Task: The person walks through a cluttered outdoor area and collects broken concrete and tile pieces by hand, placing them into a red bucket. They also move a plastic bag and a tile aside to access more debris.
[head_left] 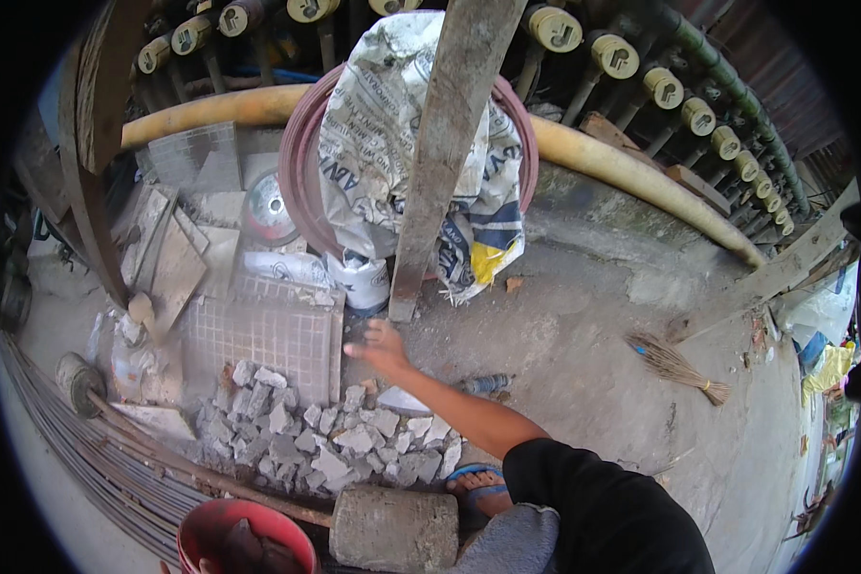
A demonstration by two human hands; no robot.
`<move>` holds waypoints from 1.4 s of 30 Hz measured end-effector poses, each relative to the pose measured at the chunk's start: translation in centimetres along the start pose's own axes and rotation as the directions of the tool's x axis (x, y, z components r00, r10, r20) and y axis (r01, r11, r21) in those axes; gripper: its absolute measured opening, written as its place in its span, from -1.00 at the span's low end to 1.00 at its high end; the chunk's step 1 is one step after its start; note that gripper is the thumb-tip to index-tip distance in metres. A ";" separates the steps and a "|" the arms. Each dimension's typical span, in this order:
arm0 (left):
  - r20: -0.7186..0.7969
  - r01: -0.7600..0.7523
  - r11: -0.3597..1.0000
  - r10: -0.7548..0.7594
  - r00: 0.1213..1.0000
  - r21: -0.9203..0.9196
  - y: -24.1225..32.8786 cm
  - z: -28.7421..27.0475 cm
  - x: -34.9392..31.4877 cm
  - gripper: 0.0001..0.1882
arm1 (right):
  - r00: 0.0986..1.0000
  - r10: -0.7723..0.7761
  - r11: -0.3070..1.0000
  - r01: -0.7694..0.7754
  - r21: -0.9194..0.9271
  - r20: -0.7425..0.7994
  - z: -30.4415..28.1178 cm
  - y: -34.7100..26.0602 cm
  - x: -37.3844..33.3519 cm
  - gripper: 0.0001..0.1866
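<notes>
My right hand (381, 346) reaches forward from the lower right, open with fingers spread and holding nothing. It hovers just beyond a pile of broken grey stone pieces (325, 440), beside the right edge of a gridded tile sheet (263, 330) and near the foot of a leaning wooden post (440, 163). My foot in a blue sandal (476, 476) stands at the pile's right end. A red bucket (222, 524) and a concrete cylinder (394, 528) lie close at the bottom. My left hand is out of sight.
A printed sack (383, 134) hangs over a coil of reddish hose (301, 163) behind the post. A thick yellow pipe (631, 172) and a row of meters (698, 117) run along the back. Steel rods (77, 450) lie left; a broom (677, 364) lies right.
</notes>
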State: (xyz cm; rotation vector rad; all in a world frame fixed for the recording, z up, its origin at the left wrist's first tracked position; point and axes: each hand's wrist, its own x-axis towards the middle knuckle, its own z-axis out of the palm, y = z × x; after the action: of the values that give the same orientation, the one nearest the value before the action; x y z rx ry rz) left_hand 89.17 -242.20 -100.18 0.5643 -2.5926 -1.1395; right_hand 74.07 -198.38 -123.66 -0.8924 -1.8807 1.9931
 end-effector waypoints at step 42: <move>0.164 -0.102 0.995 0.098 0.982 0.016 -1.7 -2.9 1.5 0.19 | 0.655 -0.437 0.877 0.158 -0.453 -0.617 -58.7 -27.2 -19.5 -0.56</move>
State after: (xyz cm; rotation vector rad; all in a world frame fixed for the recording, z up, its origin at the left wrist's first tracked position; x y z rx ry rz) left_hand 89.36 -245.77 -99.47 0.3541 -2.7411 -1.1678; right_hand 117.84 -158.66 -90.88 -1.1282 -1.7645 0.8878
